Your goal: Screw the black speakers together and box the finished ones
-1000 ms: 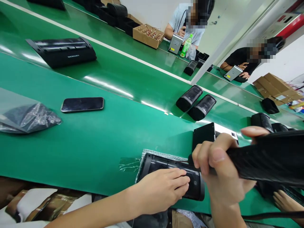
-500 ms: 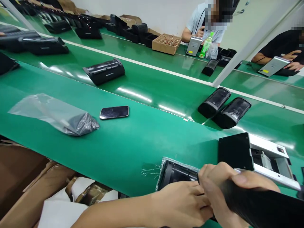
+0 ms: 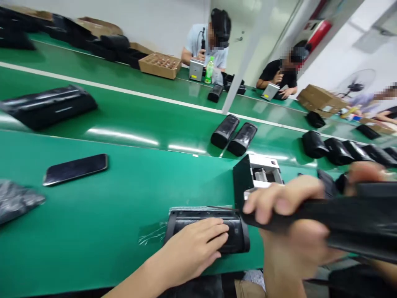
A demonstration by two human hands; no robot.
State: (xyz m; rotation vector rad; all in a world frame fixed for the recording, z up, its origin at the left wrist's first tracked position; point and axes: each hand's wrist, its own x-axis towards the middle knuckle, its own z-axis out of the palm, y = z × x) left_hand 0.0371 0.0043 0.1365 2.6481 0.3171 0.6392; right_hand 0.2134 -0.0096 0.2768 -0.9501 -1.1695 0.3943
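Note:
My left hand (image 3: 194, 248) lies on top of a black speaker-like casing (image 3: 235, 236), fingers stretched flat over it. The casing rests on a grey foam pad (image 3: 186, 209) near the front edge of the green belt (image 3: 124, 198). My right hand (image 3: 291, 231) is closed around a long black power tool (image 3: 350, 217), gripped near its nose. The tool's thin tip (image 3: 221, 208) reaches toward the casing's upper right corner. A black and silver box (image 3: 257, 176) stands just behind the casing.
A phone (image 3: 75, 169) lies on the belt at left, with a plastic bag (image 3: 15, 200) at the left edge. Several black casings (image 3: 234, 134) rest on the far belt. Two people (image 3: 207, 45) sit at the back beside a cardboard tray (image 3: 159, 65).
The view has swung and the hands sit higher in the picture again. My left hand stays on the casing, my right hand keeps the tool at its right end.

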